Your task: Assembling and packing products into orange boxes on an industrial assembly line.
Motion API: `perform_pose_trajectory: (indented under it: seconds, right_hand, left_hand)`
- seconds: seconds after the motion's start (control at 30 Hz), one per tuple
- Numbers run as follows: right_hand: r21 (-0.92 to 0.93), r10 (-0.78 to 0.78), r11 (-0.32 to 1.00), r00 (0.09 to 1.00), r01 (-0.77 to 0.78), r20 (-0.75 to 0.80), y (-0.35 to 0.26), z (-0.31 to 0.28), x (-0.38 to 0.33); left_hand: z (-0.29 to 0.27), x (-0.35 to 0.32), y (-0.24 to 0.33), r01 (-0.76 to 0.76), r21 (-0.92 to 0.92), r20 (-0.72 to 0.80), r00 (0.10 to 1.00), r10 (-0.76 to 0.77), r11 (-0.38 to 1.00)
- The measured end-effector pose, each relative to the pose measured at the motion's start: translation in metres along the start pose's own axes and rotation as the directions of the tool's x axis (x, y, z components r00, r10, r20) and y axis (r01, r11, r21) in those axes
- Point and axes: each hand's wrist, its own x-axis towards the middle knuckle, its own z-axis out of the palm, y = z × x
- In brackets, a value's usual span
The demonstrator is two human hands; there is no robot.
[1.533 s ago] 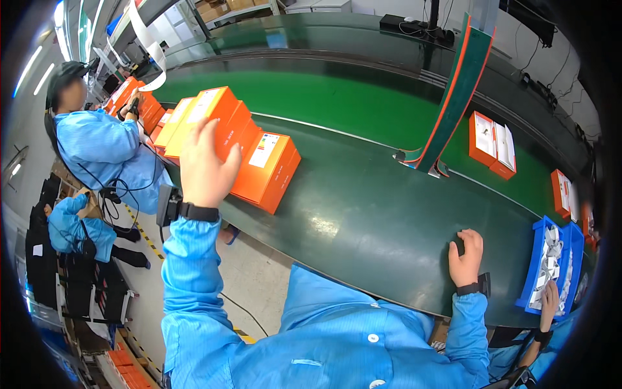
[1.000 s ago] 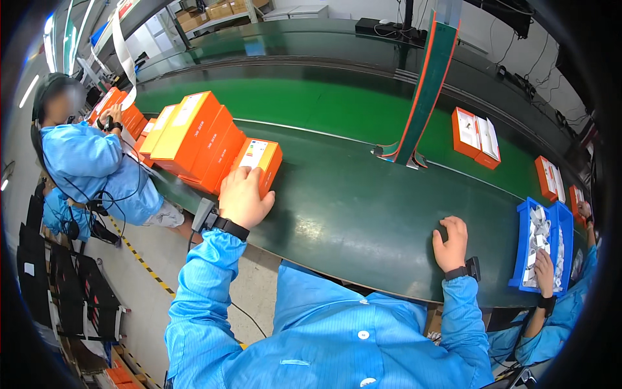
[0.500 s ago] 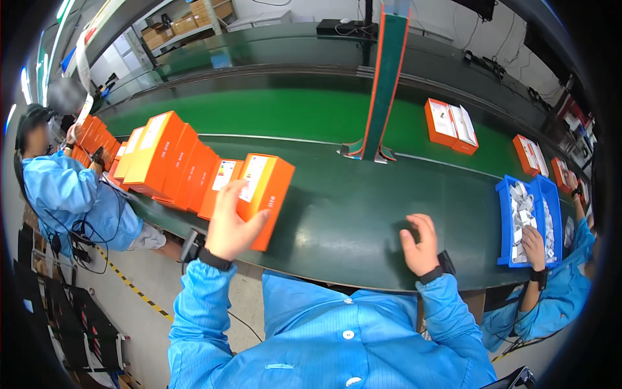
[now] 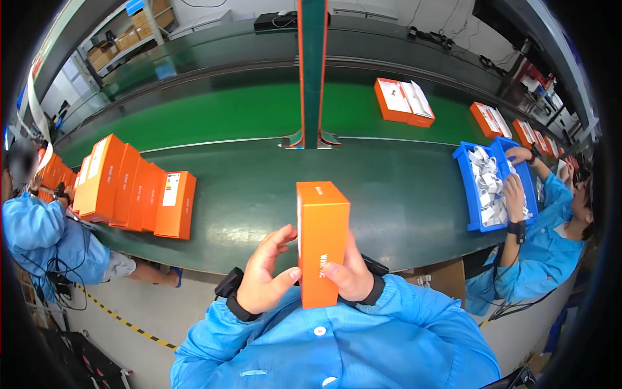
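Upright, orange box (image 4: 321,243) clamped between left hand (image 4: 264,280) and right hand (image 4: 352,275), both closed on its lower half, just over near edge of bench (image 4: 402,194).

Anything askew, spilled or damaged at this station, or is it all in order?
Nothing stands out. The orange box held upright between the left hand and right hand looks closed and undented. The row of orange boxes stands neatly on the dark green table, and the blue bins have spilled nothing.
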Motion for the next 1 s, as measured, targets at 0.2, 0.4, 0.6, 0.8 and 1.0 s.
perform_pose_trajectory:
  seconds: [0.2,0.4,0.6,0.8,1.0]
  right_hand:
    - [-0.107,-0.001,0.994,1.000,-0.001,-0.019,0.023,-0.004,-0.009]
    - [-0.403,0.033,0.913,0.997,-0.056,-0.063,0.017,-0.005,-0.005]
    - [-0.293,0.027,0.954,0.990,-0.066,-0.136,0.002,-0.019,0.009]
    - [-0.281,0.053,0.956,0.993,-0.079,-0.102,-0.030,-0.032,0.006]
    - [-0.175,-0.060,0.985,0.949,0.005,-0.310,-0.058,-0.058,0.008]
  left_hand:
    - [-0.015,0.004,0.002,0.086,0.005,0.152,0.985,-0.086,0.996]
    - [-0.014,0.010,0.002,0.252,0.082,0.195,0.945,-0.263,0.964]
    - [0.009,0.020,-0.004,0.189,-0.377,0.039,0.981,-0.189,0.907]
    - [0.018,0.022,-0.004,0.102,-0.326,-0.017,0.993,-0.113,0.940]
    - [0.002,0.026,-0.018,0.036,-0.385,-0.186,0.976,-0.116,0.922]
